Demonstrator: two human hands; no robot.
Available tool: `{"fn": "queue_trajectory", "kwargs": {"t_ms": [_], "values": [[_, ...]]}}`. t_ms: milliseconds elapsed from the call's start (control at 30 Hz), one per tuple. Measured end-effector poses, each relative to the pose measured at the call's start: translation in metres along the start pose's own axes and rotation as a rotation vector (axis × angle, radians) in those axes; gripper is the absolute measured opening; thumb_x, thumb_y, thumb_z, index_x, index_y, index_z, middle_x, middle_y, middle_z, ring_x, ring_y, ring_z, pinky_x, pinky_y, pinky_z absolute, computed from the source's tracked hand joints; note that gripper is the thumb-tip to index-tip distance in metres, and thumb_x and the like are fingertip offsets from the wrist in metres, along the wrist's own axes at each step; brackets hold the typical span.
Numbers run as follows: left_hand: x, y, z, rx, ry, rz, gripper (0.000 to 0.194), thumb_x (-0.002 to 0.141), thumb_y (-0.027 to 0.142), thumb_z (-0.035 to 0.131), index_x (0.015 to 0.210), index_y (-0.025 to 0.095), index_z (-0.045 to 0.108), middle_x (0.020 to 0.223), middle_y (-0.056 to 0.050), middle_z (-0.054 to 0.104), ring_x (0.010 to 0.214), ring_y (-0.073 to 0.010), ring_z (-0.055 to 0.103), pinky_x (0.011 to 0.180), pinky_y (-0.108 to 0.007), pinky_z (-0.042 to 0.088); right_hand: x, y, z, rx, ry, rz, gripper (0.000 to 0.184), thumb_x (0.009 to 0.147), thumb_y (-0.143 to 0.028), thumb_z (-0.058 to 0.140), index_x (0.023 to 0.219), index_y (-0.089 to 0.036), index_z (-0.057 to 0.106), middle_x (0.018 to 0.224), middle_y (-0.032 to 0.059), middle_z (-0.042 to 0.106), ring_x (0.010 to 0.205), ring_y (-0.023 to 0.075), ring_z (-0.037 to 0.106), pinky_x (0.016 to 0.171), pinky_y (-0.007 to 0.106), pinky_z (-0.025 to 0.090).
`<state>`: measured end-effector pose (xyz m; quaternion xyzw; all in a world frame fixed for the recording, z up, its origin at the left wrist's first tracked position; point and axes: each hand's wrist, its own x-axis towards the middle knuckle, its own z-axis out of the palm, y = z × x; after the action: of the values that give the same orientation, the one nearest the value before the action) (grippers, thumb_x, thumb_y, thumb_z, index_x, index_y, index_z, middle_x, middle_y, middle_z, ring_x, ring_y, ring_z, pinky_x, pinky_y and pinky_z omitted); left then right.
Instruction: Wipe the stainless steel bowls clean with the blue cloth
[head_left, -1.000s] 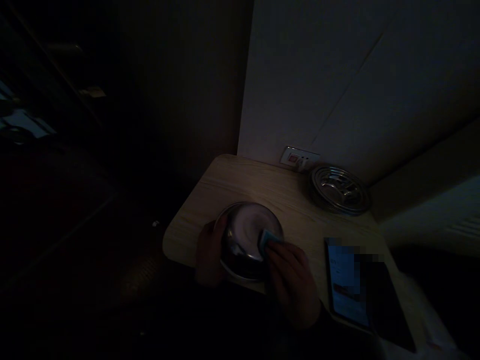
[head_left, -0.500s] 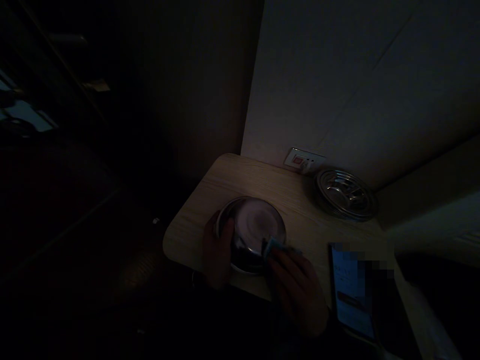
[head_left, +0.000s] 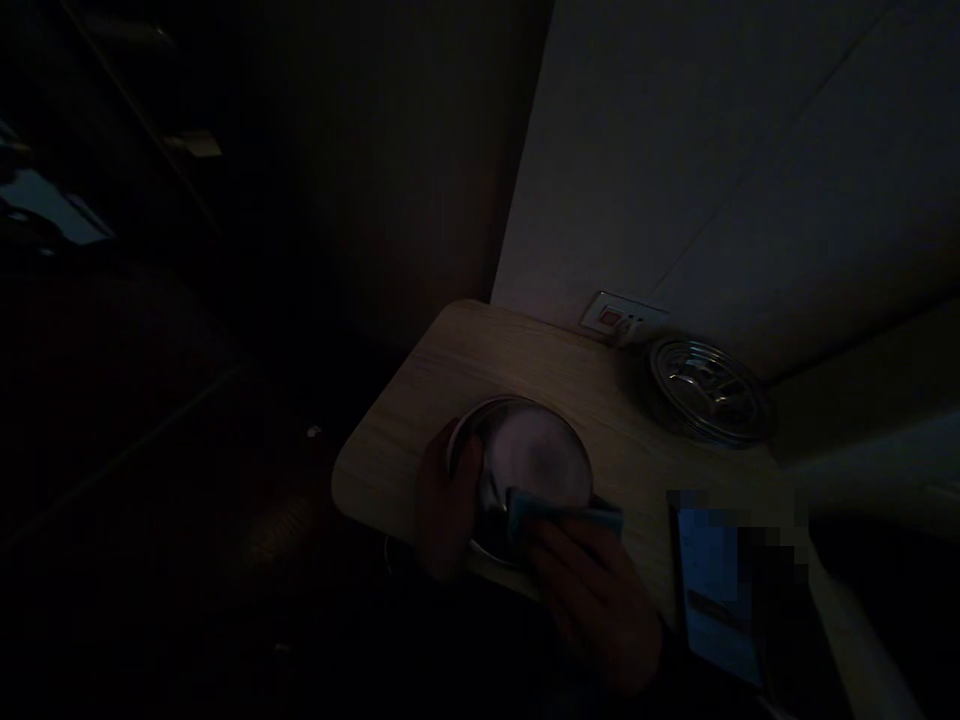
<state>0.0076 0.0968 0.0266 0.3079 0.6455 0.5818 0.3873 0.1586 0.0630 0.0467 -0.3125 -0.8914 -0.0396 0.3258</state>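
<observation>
A round, shiny metal bowl (head_left: 541, 448) lies on the wooden tabletop near its front edge, with what looks like its base facing up. My left hand (head_left: 448, 505) grips the bowl's left rim, its thumb over the side and the fingers partly hidden. On the bowl's near right side, my right hand (head_left: 596, 600) presses a blue cloth (head_left: 606, 518) against the metal. The fingers of that hand lie over the cloth and hide part of it. Dim light blurs the finer detail.
Stacked metal plates (head_left: 709, 390) with molded compartments stand at the back right of the light wood table (head_left: 480, 345). A lit phone (head_left: 716, 600) lies to the right of my right hand. Behind the table is a wall socket (head_left: 624, 315) with a red switch and a plug.
My right hand and the cloth have shifted a little left across the bowl, toward its near side, and more of the cloth shows. The whole view has drifted slightly.
</observation>
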Motion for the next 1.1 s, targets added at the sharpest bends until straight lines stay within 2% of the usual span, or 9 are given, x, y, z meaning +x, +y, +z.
{"fn": "queue_trajectory", "kwargs": {"t_ms": [200, 400, 633, 800, 1000, 1100], "values": [[0.001, 0.002, -0.002, 0.059, -0.018, -0.001, 0.037, 0.079, 0.038, 0.049, 0.106, 0.014, 0.059, 0.11, -0.01, 0.064, 0.102, -0.022, 0.057, 0.092, -0.036, 0.042, 0.03, -0.006, 0.015, 0.069, -0.027, 0.033, 0.023, 0.087, -0.019, 0.047, 0.099, -0.013, 0.065, 0.103, 0.0069, 0.068, 0.091, 0.0214, 0.054, 0.075, 0.036, 0.051], [0.0, 0.001, 0.0, -0.008, -0.032, 0.012, 0.036, 0.081, 0.04, 0.047, 0.106, 0.017, 0.06, 0.111, -0.007, 0.064, 0.105, -0.0209, 0.056, 0.093, -0.033, 0.041, 0.003, -0.003, 0.002, 0.034, 0.017, 0.009, 0.025, 0.085, -0.012, 0.048, 0.105, -0.016, 0.063, 0.097, 0.0053, 0.069, 0.089, 0.0186, 0.056, 0.071, 0.031, 0.052], [0.001, 0.001, 0.001, 0.015, -0.035, -0.013, 0.037, 0.08, 0.04, 0.048, 0.105, 0.015, 0.061, 0.107, -0.009, 0.065, 0.099, -0.0215, 0.058, 0.089, -0.034, 0.043, 0.018, 0.0, 0.011, 0.041, -0.006, 0.052, 0.024, 0.086, -0.016, 0.047, 0.104, -0.012, 0.063, 0.105, 0.0054, 0.067, 0.091, 0.0219, 0.055, 0.076, 0.036, 0.051], [-0.001, 0.003, 0.002, 0.0, -0.049, 0.021, 0.037, 0.081, 0.041, 0.047, 0.105, 0.016, 0.061, 0.109, -0.008, 0.064, 0.101, -0.0203, 0.057, 0.091, -0.032, 0.042, -0.009, 0.004, -0.004, -0.024, 0.021, 0.012, 0.024, 0.084, -0.01, 0.051, 0.106, -0.012, 0.062, 0.1, 0.0065, 0.068, 0.088, 0.0201, 0.055, 0.072, 0.032, 0.051], [-0.003, 0.004, 0.002, 0.039, -0.036, -0.002, 0.034, 0.079, 0.038, 0.05, 0.102, 0.015, 0.062, 0.108, -0.009, 0.065, 0.099, -0.021, 0.059, 0.089, -0.033, 0.043, 0.021, -0.003, 0.007, 0.054, 0.004, 0.042, 0.023, 0.086, -0.017, 0.046, 0.099, -0.013, 0.064, 0.102, 0.0063, 0.068, 0.089, 0.0211, 0.054, 0.076, 0.036, 0.051], [-0.004, 0.002, 0.001, 0.036, -0.034, -0.021, 0.036, 0.079, 0.04, 0.05, 0.103, 0.016, 0.062, 0.107, -0.009, 0.065, 0.1, -0.0212, 0.058, 0.09, -0.034, 0.043, 0.014, -0.006, 0.004, 0.068, 0.012, 0.042, 0.023, 0.085, -0.014, 0.047, 0.1, -0.013, 0.064, 0.101, 0.0068, 0.068, 0.09, 0.0204, 0.054, 0.074, 0.033, 0.052]]}}
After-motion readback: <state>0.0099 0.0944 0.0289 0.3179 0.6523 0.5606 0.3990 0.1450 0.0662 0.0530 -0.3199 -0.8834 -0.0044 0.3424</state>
